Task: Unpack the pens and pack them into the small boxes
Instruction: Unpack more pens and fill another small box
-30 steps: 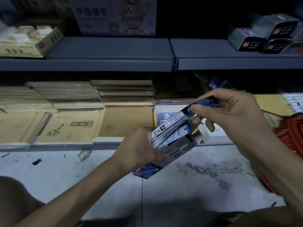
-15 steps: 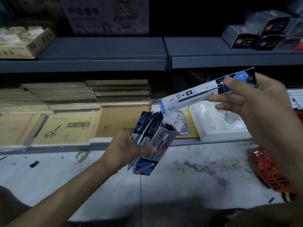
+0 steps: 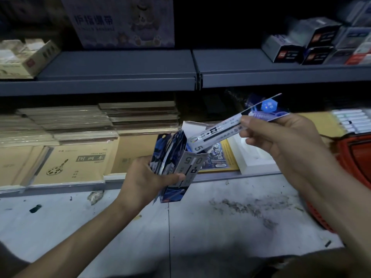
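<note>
Head: pen pack [image 3: 218,134] between right fingers [image 3: 261,125]

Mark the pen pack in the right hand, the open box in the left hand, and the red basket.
pen pack [image 3: 217,134], head view, on its white printed middle.
open box [image 3: 189,167], head view, on its grey side panel.
red basket [image 3: 356,157], head view, on its side wall.

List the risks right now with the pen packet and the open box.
1. The right hand pinches the long white-and-blue pen packet only toward its upper end, so it may slip.
2. The left hand holds the open blue-and-grey cardboard box slightly tilted above the floor; its contents might spill.
</note>
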`<state>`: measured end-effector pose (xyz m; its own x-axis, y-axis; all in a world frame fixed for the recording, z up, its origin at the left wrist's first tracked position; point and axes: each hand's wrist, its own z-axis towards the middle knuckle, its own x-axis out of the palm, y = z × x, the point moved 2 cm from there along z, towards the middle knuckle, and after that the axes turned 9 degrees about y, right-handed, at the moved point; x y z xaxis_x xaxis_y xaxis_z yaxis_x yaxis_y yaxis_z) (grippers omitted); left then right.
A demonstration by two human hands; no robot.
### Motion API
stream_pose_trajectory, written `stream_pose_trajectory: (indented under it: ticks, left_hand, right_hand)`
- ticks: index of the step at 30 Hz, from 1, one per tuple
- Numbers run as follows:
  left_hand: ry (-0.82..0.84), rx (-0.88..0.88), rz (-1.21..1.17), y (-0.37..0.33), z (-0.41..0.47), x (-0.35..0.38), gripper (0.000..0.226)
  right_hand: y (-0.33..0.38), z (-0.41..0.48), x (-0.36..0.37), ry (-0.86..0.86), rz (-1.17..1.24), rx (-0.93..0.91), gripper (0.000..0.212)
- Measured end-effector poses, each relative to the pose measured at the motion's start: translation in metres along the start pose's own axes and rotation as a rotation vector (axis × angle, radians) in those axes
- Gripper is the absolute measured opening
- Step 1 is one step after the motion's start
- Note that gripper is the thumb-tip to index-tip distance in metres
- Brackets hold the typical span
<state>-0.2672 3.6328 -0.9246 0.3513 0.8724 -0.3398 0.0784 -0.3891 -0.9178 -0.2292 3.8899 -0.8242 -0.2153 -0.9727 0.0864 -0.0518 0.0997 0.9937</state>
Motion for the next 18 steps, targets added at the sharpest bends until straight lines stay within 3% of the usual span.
stream_pose_trajectory:
  ticks: [7, 18]
  left_hand:
    - [-0.041, 0.042, 0.013, -0.001, -0.004, 0.002, 0.027]
    - [-0.107, 0.127, 0.062, -0.007, -0.009, -0.001, 0.030]
  right_hand:
    - [0.009, -0.002, 0.002, -0.054, -0.117, -0.171, 0.018]
    - [0.006, -0.004, 0.007, 0.012, -0.235, -0.175, 0.015]
